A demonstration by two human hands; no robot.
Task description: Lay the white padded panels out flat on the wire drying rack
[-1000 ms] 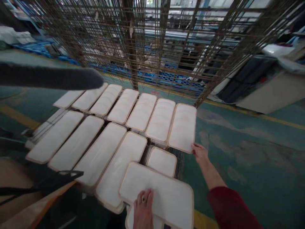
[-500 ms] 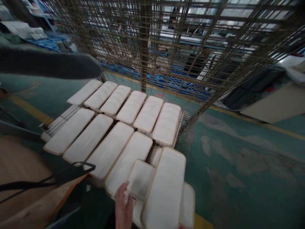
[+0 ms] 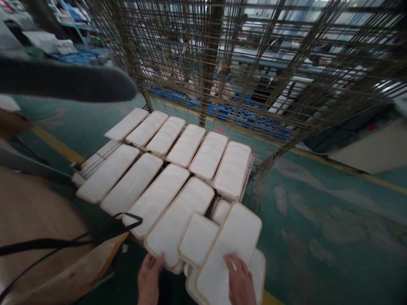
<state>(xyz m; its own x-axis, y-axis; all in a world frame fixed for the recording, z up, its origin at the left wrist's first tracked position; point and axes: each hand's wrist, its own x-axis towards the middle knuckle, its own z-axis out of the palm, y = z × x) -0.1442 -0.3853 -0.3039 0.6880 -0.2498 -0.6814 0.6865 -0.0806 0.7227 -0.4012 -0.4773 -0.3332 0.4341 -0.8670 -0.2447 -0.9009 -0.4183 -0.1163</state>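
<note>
- Since half a second ago, the right hand [image 3: 241, 279] has come into view and now lies flat, fingers spread, on the near end of the top white pad [image 3: 230, 250]; that pad has settled lower in the picture, slanting up and to the right over the stack.
- Compared with that earlier moment, the left hand [image 3: 149, 277] has shifted left of the small pad it was pinching; its fingers now curl over the near edge of a long pad [image 3: 181, 220] in the front row, gripping the rim lightly.
- Between the two hands lies a shorter white pad [image 3: 197, 238], partly tucked under the top pad; whether either hand touches it cannot be told.
- More pads show beneath the right hand at the bottom edge, stacked loosely and overlapping.
- Beyond the hands, two rows of long white pads [image 3: 187, 144] with tan rims lie side by side on a wire rack [image 3: 254, 186].
- Behind them rises a tall rusty wire cage [image 3: 222, 63].
- At the upper left a dark blurred bar [image 3: 63, 82] crosses the view, and a black strap [image 3: 63, 241] trails over brown cardboard at the lower left.
- A green floor [image 3: 333, 220] with a yellow line lies to the right.
</note>
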